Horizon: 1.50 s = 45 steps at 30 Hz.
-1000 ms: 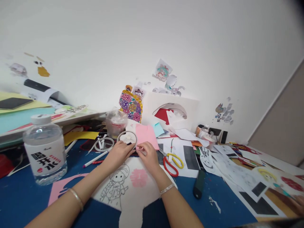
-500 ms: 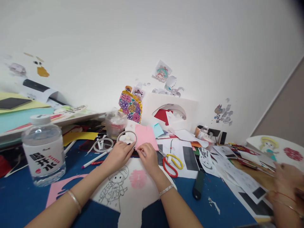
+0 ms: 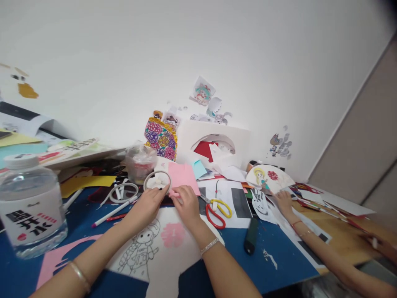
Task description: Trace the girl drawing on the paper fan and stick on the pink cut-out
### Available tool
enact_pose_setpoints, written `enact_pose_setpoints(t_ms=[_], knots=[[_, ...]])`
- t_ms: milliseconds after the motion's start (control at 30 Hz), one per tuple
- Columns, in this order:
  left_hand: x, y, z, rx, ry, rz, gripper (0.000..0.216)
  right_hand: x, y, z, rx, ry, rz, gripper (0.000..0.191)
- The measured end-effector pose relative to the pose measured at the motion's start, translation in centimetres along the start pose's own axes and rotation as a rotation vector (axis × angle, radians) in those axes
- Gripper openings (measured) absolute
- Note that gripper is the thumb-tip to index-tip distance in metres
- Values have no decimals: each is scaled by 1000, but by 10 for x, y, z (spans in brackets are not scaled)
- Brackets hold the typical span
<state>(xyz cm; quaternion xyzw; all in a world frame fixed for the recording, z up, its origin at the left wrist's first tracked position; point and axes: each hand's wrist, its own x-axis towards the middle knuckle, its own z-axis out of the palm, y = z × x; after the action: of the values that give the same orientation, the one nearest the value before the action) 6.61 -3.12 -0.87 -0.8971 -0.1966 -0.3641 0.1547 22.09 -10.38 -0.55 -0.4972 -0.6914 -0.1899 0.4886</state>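
Near the middle of the desk, my left hand (image 3: 151, 201) is bent at the fingers, its fingertips beside a grey ring (image 3: 170, 182) around a white bladed piece. My right hand (image 3: 187, 202) pinches close by, at the lower left corner of a pink paper sheet (image 3: 185, 176). What lies between the fingertips is too small to make out. Below both wrists rests a white fan-shaped sheet (image 3: 164, 258) with a handle. It bears a line-drawn girl (image 3: 143, 246) and a pink cut-out character (image 3: 172, 235).
Red-and-yellow scissors (image 3: 215, 222) and a dark green knife-like tool (image 3: 251, 236) lie right of my arm. A water bottle (image 3: 32, 215) stands left. Another person's hand (image 3: 283, 203) touches a decorated fan (image 3: 277, 178). A pink paper offcut (image 3: 49, 260) lies beneath my left forearm.
The view has swung right, so desk items sit further left. The other person's hand and decorated fan have moved inward toward the desk's back. My hands stay together at the pink paper's corner.
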Motion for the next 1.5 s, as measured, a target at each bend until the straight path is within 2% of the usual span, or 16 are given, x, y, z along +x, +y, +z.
enact_pose_setpoints(t_ms=[167,433,733,933,1100,1500], knots=[[3,-3,-2,20,12,-18,31,0,0,1,-43,20,-11,8],[1,-7,-3,59,-18,-13,35,1,1,3,-96,5,-72,13],[2,-10,2,45,-82,-82,38,2,2,4,-149,-23,-89,12],[-1,-17,8,118,-44,-85,39,1,1,4,-157,-63,-111,13],[0,-18,10,77,-44,-108,41,1,0,4,-165,-77,-115,14],[11,-6,-12,-70,-130,-186,45,2,2,2,-201,-91,-94,15]])
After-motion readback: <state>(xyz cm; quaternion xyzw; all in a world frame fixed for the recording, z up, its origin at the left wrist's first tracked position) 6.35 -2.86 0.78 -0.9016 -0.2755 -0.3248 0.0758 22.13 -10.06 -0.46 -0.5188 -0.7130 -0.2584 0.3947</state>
